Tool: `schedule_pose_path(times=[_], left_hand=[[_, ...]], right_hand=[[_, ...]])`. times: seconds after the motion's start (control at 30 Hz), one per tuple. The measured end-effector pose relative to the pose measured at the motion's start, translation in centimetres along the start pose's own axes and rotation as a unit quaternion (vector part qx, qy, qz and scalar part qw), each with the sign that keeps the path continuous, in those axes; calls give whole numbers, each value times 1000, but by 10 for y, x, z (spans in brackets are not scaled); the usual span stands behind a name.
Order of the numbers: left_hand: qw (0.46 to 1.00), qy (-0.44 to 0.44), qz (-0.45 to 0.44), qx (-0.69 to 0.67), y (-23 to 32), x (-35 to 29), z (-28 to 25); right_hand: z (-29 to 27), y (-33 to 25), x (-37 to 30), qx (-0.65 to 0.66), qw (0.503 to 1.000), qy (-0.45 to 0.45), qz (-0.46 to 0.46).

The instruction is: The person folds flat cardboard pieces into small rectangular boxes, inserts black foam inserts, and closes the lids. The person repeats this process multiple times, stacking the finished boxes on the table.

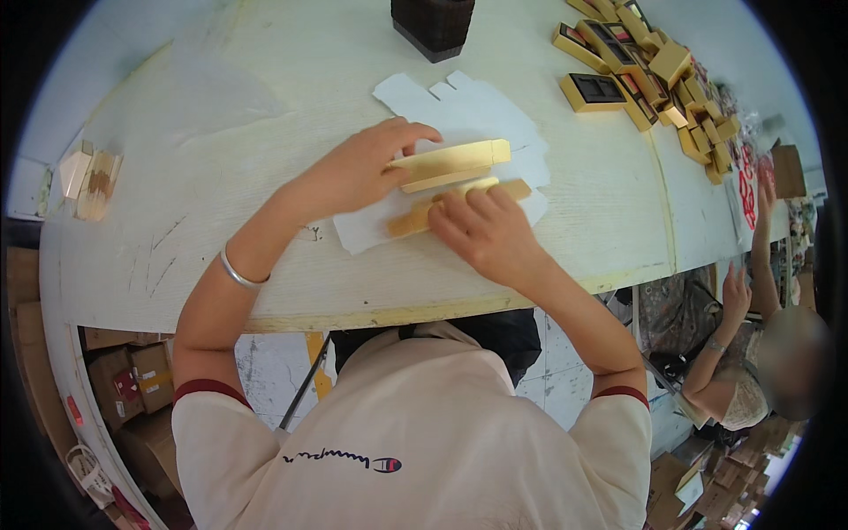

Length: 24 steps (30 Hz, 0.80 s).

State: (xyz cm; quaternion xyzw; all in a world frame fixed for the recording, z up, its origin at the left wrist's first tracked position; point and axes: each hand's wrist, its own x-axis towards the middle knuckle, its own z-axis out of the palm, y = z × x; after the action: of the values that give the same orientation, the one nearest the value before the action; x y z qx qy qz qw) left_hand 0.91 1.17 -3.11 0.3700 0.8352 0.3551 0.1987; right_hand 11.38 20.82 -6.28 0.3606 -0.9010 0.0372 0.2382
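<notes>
Here, left hand (364,166) clasps the gold carton (459,157) by its left end, right hand (488,231) a nearer gold strip (410,219).

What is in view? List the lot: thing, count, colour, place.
Long cartons: two, gold, table centre
Flat sheet: one, white, under the long cartons
Container: one, dark brown, beyond the sheet
Box pile: many, gold, table's far right
Small shiny boxes: count unclear, pale gold, table's left
Table: one, off-white, across the view
Cardboard boxes: several, brown, below left and lower right
Co-worker: one, pale top, right
Shirt: one, cream, dark red cuffs, bottom centre
Bracelet: one, silver, left forearm
Left hand: one, bare, at upper carton
Right hand: one, bare, on lower carton
</notes>
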Motion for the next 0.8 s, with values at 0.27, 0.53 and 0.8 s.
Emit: schedule_pose_path(times=[0.27, 0.53, 0.8], left_hand=[[972, 117, 190, 77, 20, -34, 14], [983, -23, 180, 21, -11, -35, 33], [991, 40, 118, 43, 1, -14, 49]], right_hand=[[-43, 32, 0, 35, 999, -4, -26], [-7, 42, -25, 332, 938, -52, 86], [5, 23, -4, 455, 861, -58, 219]])
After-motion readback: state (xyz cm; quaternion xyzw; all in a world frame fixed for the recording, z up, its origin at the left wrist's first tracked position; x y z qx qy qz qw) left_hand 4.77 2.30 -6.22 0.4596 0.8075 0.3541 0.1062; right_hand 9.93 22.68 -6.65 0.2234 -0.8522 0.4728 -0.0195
